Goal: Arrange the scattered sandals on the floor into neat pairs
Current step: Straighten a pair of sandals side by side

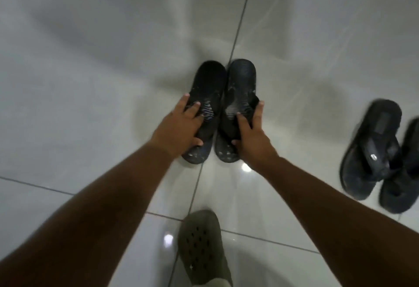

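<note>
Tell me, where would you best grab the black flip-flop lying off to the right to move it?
Probably by the strap of the black flip-flop, coming from above. It lies sole-down on the tiled floor, so the Y-shaped strap arches up and leaves room for fingers, while its far side sits against its partner. Both hands are busy with the middle pair.

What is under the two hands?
Two black sandals, side by side on the tiled floor: left hand on the left sandal, right hand gripping the right sandal. Their straps are partly covered.

The right-hand flip-flop (405,173) runs off the picture's right edge.
</note>
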Available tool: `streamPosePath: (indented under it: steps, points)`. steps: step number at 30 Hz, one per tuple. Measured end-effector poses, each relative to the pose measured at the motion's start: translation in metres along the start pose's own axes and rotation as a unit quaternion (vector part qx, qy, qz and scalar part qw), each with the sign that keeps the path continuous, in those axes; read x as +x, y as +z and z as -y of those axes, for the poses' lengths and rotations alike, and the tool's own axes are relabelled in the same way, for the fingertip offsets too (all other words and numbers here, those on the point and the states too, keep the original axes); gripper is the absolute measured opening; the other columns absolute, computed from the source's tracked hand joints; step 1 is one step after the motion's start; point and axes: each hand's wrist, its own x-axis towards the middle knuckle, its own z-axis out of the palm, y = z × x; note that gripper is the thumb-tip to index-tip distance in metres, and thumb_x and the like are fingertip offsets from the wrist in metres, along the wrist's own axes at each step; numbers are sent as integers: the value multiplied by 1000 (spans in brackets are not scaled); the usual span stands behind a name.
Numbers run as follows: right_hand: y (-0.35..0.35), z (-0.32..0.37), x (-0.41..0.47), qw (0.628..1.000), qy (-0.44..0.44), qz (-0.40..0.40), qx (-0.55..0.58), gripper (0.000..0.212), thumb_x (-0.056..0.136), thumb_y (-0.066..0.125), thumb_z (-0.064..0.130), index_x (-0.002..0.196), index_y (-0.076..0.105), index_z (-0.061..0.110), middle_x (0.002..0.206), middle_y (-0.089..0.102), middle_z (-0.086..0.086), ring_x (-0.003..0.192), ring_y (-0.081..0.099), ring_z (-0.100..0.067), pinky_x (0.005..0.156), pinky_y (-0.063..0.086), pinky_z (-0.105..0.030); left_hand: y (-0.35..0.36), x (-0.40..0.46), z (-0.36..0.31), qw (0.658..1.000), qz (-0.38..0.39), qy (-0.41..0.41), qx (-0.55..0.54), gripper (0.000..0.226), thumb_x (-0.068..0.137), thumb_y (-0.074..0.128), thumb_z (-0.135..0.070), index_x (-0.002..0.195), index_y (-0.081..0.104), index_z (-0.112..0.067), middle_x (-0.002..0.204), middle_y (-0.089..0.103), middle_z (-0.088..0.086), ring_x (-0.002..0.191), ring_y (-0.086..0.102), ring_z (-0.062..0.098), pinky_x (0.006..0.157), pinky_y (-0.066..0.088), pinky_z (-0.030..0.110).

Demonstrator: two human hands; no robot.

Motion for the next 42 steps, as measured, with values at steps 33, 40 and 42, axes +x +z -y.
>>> streamPosePath:
  steps: [33,40,42]
  points:
    - [-184,-282,-143,962,193,-127,-144,79,89,56,50,152,12,32,164,-1,-9,147,4,-45,111,24,-65,-66,57,-196,1000,-10,18,-15,102,71,68,-63,153,22,-22,164,10,15,148,10,45,111,25,65]
    - [-165,-424,-152,981,165,10,-98,103,77,61,66,153,1,33,162,-18,-7,146,-7,-48,111,20,-64,-33,149,-437,994,61,71,-50,104,77,66,-58,153,-2,-37,165,-15,3,149,-10,42,114,22,63]
    - [-156,-439,-144,989,96,-9,-109,99,80,61,62,154,5,30,163,-16,-10,144,-9,-52,114,20,-64,-22,163,-461,995,80,66,-6,99,81,64,-55,153,-1,-36,164,-16,4,145,-16,49,115,17,63]
